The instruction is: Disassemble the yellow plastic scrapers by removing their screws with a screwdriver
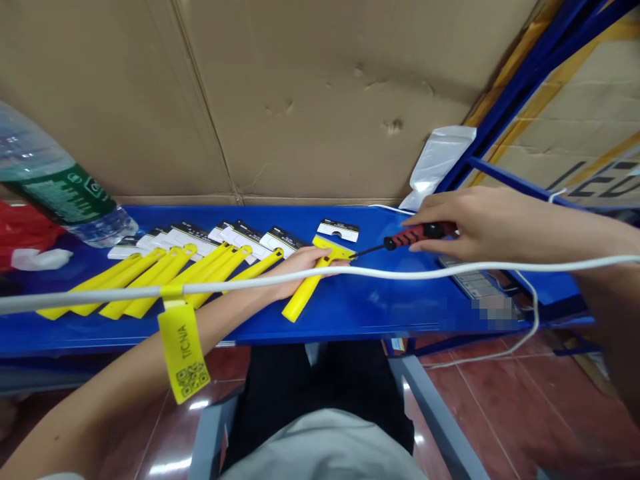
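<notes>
My left hand (300, 265) grips a yellow scraper (303, 298) near its wide head, with the handle slanting down toward the table's front edge. A red and black screwdriver (413, 236) is in the closed fingers of my right hand (460, 217). Its dark shaft reaches left, and the tip meets the right end of the scraper's head; I cannot tell whether it sits in a screw. Just behind the head lies a white card with a black edge (339, 229). Several more yellow scrapers (155, 280) lie in a row to the left, white and black cards (187, 238) at their far ends.
A large water bottle (65, 183) stands at the left beside a red bag (30, 233). A phone-like device (475, 283) rests at the right. Across the front runs a white cable (400, 273) with a yellow tag (183, 350). Cardboard (320, 100) walls the blue table's (385, 307) back.
</notes>
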Demonstrator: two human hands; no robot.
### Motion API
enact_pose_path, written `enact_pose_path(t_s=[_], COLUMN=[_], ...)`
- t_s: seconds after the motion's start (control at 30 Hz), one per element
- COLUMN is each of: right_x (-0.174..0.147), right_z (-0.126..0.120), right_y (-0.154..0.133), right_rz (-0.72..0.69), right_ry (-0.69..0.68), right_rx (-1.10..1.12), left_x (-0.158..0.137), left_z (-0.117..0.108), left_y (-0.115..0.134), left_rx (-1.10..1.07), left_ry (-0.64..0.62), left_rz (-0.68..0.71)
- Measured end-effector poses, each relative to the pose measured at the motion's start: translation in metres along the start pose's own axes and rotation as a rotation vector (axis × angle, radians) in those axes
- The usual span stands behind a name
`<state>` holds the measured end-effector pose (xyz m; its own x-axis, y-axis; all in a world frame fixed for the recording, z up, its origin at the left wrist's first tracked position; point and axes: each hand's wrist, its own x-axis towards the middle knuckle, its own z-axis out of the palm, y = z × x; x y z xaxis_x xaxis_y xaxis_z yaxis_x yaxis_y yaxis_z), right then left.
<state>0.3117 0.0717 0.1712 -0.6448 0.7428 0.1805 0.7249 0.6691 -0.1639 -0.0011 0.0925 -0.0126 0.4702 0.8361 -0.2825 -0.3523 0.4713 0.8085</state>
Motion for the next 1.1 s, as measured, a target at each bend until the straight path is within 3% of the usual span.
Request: enact_pose_path(t_s=[0.03, 0.1, 0.2, 0.27, 0.4, 0.53, 0.73, 1.1], right_x=[-0.008, -0.029, -0.074, -0.112, -0.188, -0.236, -0.241, -0.223], right_z=[0.002, 0.008, 0.025, 0.043, 0.084, 0.106, 0.102, 0.105], right_y=[0.001, 0.004, 0.015, 0.027, 0.046, 0.046, 0.045, 0.055], right_rz=[0.032, 0.234, 0.525, 0.573, 0.799, 0.889, 1.044, 0.988], right_ry=[-0.005, 0.007, 0.120, 0.288, 0.379, 0.404, 0.304, 0.270], right_rx=[-0.067, -0.117, 0.029, 0.137, 0.176, 0.144, 0.100, 0.072], left_x=[0.000, 0.001, 0.003, 0.003, 0.000, -0.003, -0.010, -0.014], left_z=[0.000, 0.000, -0.003, -0.004, -0.001, 0.001, 0.003, 0.006], left_y=[0.001, 0.003, 0.004, 0.005, 0.008, 0.012, 0.014, 0.015], left_rx=[-0.006, -0.002, 0.002, -0.038, -0.101, -0.111, -0.150, -0.088], left_ry=[0.012, 0.028, 0.052, 0.062, 0.053, 0.074, 0.086, 0.089], left_rz=[-0.005, 0.005, 0.017, 0.004, -0.034, -0.045, -0.028, -0.023])
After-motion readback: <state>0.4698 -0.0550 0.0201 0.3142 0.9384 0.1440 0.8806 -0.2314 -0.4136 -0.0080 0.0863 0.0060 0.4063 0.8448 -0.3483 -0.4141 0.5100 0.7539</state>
